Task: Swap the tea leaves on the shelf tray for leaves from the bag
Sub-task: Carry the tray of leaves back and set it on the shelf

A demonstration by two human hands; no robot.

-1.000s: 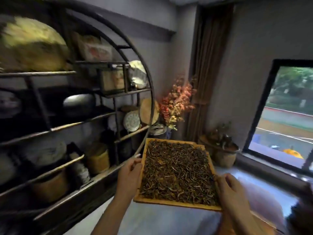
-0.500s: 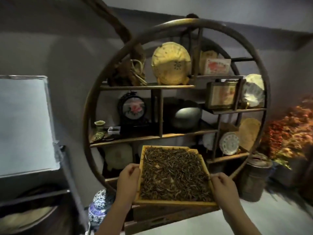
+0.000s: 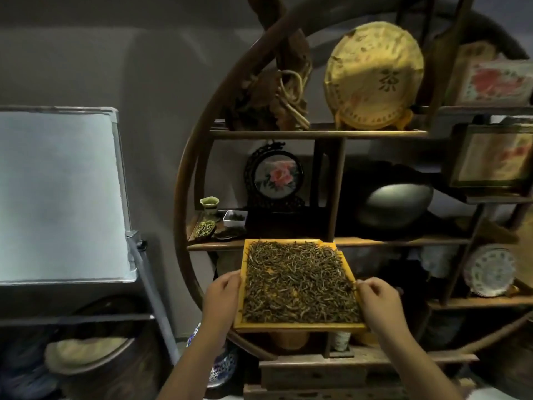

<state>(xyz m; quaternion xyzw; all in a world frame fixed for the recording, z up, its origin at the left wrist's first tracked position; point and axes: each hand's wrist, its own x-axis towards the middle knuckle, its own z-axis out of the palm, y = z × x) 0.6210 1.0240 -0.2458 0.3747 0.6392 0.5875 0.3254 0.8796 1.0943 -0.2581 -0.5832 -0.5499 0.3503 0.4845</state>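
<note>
Tray [image 3: 300,327] of tea leaves [image 3: 301,282] held level in front of the round shelf [image 3: 314,135], far edge just at the lip of the middle board, near edge well out toward the body. Left hand [image 3: 223,294] clamped on the left rim, fingers curled over the edge; right hand [image 3: 377,298] pinching the right rim, fingertips at the leaves' margin. So: both grips closed on the tray, neither released. Leaves spread in an even dark layer filling the frame from wall to wall, none seen spilled. No bag in view anywhere, so impossible to tell from here whether these are the old leaves coming off the shelf or the fresh ones going back. Judging by the full, tidy fill and the tray aimed at the open bay beneath the middle board, probably the late stage: refilled and about to be slid home. Otherwise, the very start, with emptying and refilling all left to do. Either way, tray not yet resting on any board. Small dishes [image 3: 235,217] of tea on the middle board to the left, untouched.
</note>
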